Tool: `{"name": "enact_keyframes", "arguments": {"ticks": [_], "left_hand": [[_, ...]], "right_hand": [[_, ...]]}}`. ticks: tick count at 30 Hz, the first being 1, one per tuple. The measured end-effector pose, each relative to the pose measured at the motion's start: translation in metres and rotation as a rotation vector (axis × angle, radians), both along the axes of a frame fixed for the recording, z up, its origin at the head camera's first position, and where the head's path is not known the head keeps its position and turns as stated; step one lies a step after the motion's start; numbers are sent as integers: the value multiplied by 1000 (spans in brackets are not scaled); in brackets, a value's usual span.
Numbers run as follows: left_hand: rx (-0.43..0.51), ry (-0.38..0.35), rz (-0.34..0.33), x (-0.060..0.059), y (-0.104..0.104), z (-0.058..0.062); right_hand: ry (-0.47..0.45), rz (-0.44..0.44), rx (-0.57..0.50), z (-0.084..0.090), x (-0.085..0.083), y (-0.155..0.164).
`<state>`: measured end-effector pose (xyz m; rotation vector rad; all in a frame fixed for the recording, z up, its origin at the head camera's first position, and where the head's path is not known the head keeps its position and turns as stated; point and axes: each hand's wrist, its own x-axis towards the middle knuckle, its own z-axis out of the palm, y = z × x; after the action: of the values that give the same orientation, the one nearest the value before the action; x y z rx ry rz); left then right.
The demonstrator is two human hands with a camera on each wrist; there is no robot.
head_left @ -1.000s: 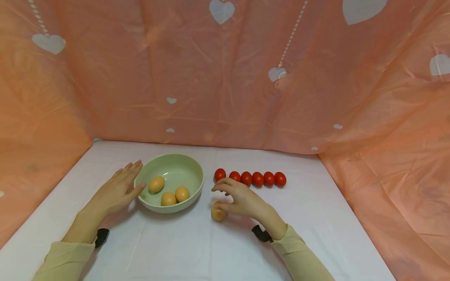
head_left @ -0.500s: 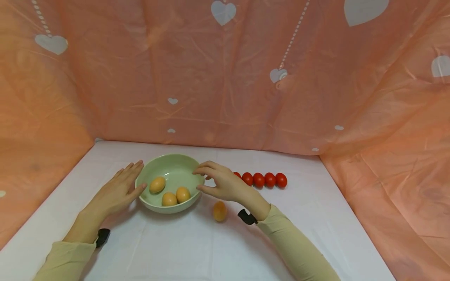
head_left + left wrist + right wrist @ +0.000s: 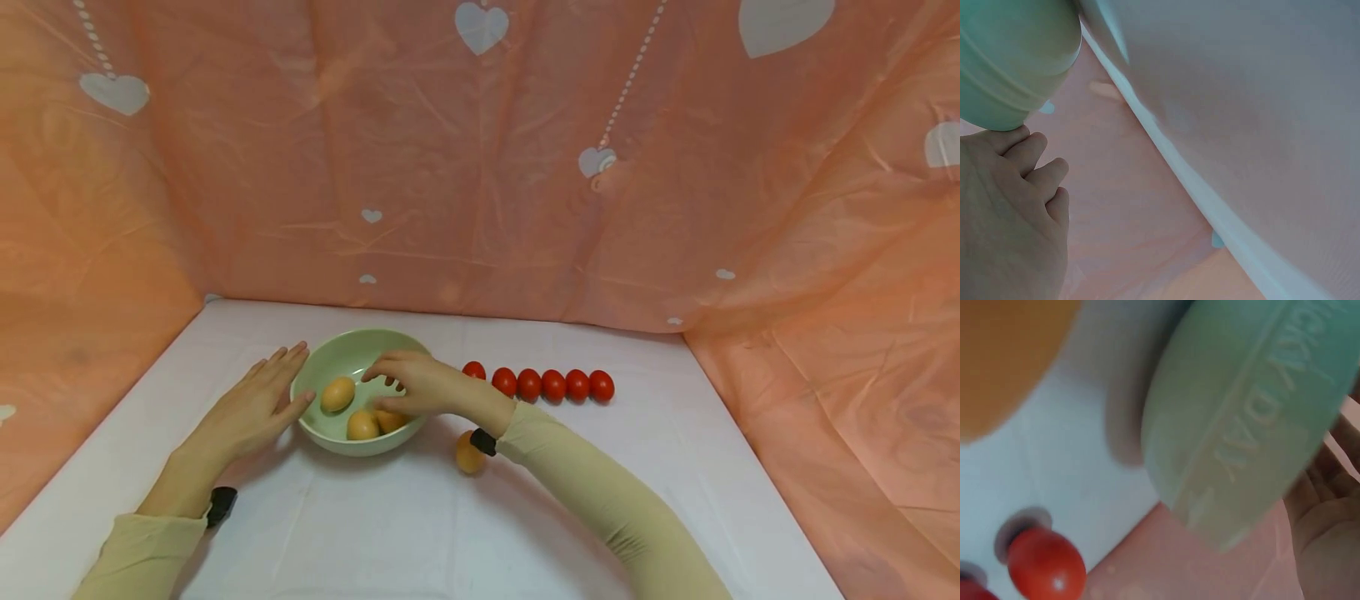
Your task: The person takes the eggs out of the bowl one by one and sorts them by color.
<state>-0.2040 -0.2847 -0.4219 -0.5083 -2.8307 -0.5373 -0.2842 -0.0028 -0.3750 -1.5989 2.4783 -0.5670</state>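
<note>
Three brown eggs [image 3: 338, 393] lie in the green bowl [image 3: 352, 350] on the white bench [image 3: 375, 517]. The right hand [image 3: 411, 387] reaches over the rim, its curled fingers on one egg; whether it grips is unclear. The left hand [image 3: 251, 410] rests flat against the bowl's outer wall. A fourth egg [image 3: 468, 454] lies just outside, near six tomatoes [image 3: 553, 385].

A salmon-pink plastic sheet [image 3: 480, 208] printed with white hearts [image 3: 481, 25] and dotted lines hangs crumpled across the back and both sides of the frame. Below it, a white tablecloth [image 3: 375, 533] covers the table, evenly and softly lit.
</note>
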Motion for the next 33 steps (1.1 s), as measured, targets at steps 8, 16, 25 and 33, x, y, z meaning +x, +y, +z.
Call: {"name": "enact_keyframes", "arguments": {"ticks": [8,16,25,33], "left_hand": [[4,6,-6,0,-1,-1],[10,0,-6,0,-2,-1],[7,16,-7,1,-3,-1],[0,13,-2,1,-2,-2]], "right_hand": [[18,-11,120,-7,-8,-27],[-39,-48,141,-13,-17,-42],[-43,-48,158,-15,-23,-58],[-59,-14,143,-21,-26,-64]]}}
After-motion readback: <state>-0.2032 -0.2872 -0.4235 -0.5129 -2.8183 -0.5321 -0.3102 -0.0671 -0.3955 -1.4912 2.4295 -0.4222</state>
